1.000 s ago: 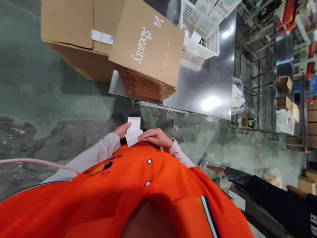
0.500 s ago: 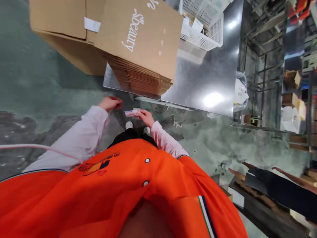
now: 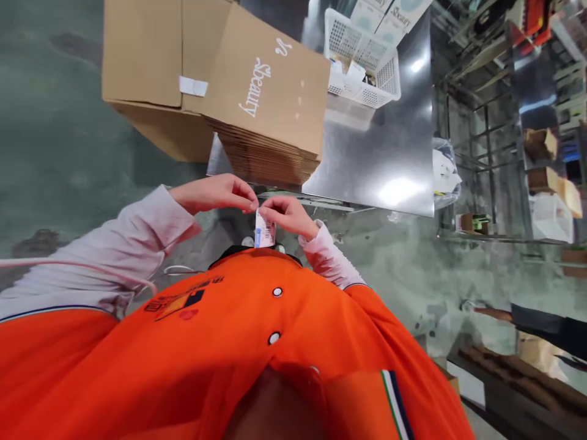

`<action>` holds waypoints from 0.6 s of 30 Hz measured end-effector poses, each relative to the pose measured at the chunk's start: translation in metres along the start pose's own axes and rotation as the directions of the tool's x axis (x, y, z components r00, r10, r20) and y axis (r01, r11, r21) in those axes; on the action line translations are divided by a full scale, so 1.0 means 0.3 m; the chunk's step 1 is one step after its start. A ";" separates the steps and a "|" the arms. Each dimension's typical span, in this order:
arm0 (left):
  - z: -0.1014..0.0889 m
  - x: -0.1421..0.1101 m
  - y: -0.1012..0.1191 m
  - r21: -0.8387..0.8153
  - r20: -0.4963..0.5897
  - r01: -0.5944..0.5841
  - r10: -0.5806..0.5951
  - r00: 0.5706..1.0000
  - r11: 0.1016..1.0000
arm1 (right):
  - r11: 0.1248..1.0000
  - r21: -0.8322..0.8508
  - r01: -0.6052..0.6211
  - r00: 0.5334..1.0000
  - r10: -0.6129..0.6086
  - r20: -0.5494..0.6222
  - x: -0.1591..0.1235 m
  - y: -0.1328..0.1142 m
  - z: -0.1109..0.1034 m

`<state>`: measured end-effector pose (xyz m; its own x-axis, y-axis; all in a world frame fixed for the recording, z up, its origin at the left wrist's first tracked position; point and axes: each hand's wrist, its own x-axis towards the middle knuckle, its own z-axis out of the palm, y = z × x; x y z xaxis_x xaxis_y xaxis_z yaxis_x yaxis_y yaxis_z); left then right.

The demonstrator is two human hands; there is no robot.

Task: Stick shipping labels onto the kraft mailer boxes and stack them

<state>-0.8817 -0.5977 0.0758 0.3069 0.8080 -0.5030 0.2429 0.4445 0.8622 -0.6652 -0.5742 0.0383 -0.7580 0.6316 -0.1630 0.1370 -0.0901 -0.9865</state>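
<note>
A small white label with blue print (image 3: pixel 265 229) hangs just in front of my chest. My right hand (image 3: pixel 287 216) pinches its upper part between the fingertips. My left hand (image 3: pixel 213 194) reaches in from the left, and its fingertips meet the label's top edge. Above my hands stands a stack of flattened brown cardboard boxes printed "Sbeauty" (image 3: pixel 268 91), well beyond my reach point. The label's upper end is hidden by my fingers.
The stack rests on a steel table (image 3: pixel 380 153) beside a white plastic basket (image 3: pixel 362 61). A large cardboard carton (image 3: pixel 142 55) stands left of it. Metal shelving (image 3: pixel 481 153) lines the right, and a co-worker's leg (image 3: pixel 545 324) shows at lower right.
My hands have come together from apart. Now both are on the small label, and the white sheets seen a second ago no longer show. The co-worker's legs have moved right.
</note>
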 end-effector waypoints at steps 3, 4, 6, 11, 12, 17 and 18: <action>0.014 -0.002 0.031 0.003 0.031 0.004 -0.004 1.000 1.000 | 1.000 -0.009 0.021 1.000 -0.021 0.003 -0.021 -0.038 -0.005; 0.017 -0.002 0.041 -0.022 0.021 0.018 -0.017 1.000 1.000 | 1.000 -0.006 0.029 1.000 -0.029 -0.002 -0.026 -0.046 -0.005; 0.020 0.000 0.059 -0.072 0.008 0.047 -0.046 0.999 0.996 | 0.999 0.012 0.041 0.999 -0.041 -0.013 -0.034 -0.059 -0.005; 0.010 0.025 0.065 -0.144 0.079 0.065 -0.055 0.995 0.987 | 0.997 0.057 0.049 0.999 -0.048 -0.018 -0.046 -0.078 -0.011; 0.008 0.032 0.064 -0.161 0.083 0.070 -0.057 0.995 0.984 | 0.997 0.055 0.054 0.998 -0.053 -0.016 -0.047 -0.079 -0.014; 0.016 0.044 0.085 -0.236 0.031 0.095 -0.091 0.995 0.967 | 0.992 -0.059 0.116 0.992 -0.118 -0.035 -0.038 -0.072 -0.024; 0.020 0.043 0.092 -0.244 0.039 0.097 -0.090 0.995 0.965 | 0.980 -0.124 0.155 0.981 -0.167 -0.094 -0.035 -0.073 -0.026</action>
<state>-0.8657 -0.5773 0.0926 0.3197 0.7488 -0.5806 0.0400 0.6016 0.7978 -0.6552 -0.5730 0.0617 -0.7066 0.7076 0.0062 0.0964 0.1050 -0.9898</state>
